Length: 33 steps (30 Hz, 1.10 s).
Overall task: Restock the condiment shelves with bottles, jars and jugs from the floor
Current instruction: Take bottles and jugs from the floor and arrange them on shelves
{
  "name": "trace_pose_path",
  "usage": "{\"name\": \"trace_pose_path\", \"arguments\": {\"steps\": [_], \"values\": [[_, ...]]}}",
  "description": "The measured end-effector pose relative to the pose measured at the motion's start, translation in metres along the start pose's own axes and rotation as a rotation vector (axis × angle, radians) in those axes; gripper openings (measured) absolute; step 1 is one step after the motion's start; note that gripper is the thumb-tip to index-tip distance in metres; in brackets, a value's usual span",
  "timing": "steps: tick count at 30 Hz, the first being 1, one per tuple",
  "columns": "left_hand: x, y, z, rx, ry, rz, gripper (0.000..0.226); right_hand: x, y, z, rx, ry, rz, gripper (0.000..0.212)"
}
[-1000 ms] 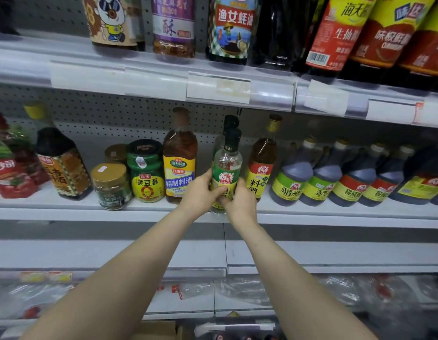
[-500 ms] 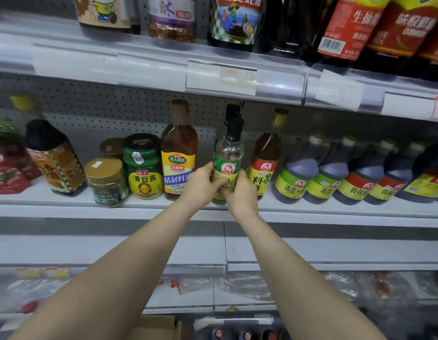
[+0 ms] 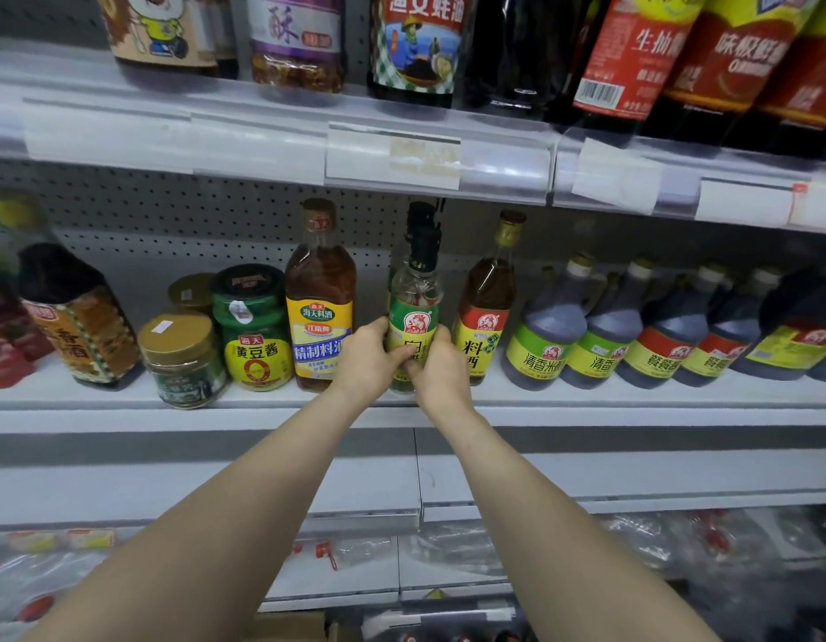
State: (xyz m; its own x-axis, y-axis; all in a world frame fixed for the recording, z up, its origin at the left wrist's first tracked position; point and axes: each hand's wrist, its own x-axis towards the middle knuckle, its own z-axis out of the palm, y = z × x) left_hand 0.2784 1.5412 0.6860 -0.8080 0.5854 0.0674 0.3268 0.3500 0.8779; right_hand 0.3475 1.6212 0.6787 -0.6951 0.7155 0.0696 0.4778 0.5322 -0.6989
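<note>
At the bottom edge of the frame a cardboard box [image 3: 286, 627] shows between the forearms. Above it, the lower shelf [image 3: 448, 484] has plastic-wrapped goods beneath it.

At mid-frame, the white middle shelf [image 3: 633, 400] runs the full width, with a bare strip along its front edge. Both hands grasp the clear bottle [image 3: 413, 312], which stands upright on this shelf at centre frame. The left hand [image 3: 369, 359] and the right hand [image 3: 441, 368] curl round its green label from either side. It fits into a narrow slot between the yellow-labelled amber bottle [image 3: 320, 294] on its left and the red-labelled amber bottle [image 3: 487, 308] on its right. A second black-capped bottle [image 3: 420, 215] stands just behind it.

Jars [image 3: 253, 326] crowd the left and dark jugs [image 3: 545, 331] the right. Behind the jars, open shelf reaches back to the pegboard wall [image 3: 193, 215]. The upper shelf [image 3: 262, 132], with its price strips, hangs close above the bottle caps.
</note>
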Motion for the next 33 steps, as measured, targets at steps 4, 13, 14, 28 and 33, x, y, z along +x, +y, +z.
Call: {"name": "trace_pose_path", "arguments": {"steps": [4,13,14,28,33], "values": [[0.001,0.001,0.001,0.015,0.008,-0.006,0.037,0.001,0.000,0.002,-0.004,0.002,0.005,0.041],[0.002,0.000,-0.001,0.063,0.001,0.005,0.035,0.000,-0.001,-0.002,-0.029,-0.029,0.015,0.040],[0.000,-0.001,-0.002,0.063,-0.009,0.007,0.035,-0.003,0.001,-0.003,-0.039,-0.038,0.013,0.040],[-0.073,0.019,-0.015,0.095,-0.002,0.070,0.049,-0.070,0.015,-0.039,-0.027,-0.084,-0.106,0.055],[-0.112,0.031,-0.010,0.077,0.055,0.096,0.043,-0.092,0.022,-0.062,-0.021,-0.096,-0.194,0.057]]}}
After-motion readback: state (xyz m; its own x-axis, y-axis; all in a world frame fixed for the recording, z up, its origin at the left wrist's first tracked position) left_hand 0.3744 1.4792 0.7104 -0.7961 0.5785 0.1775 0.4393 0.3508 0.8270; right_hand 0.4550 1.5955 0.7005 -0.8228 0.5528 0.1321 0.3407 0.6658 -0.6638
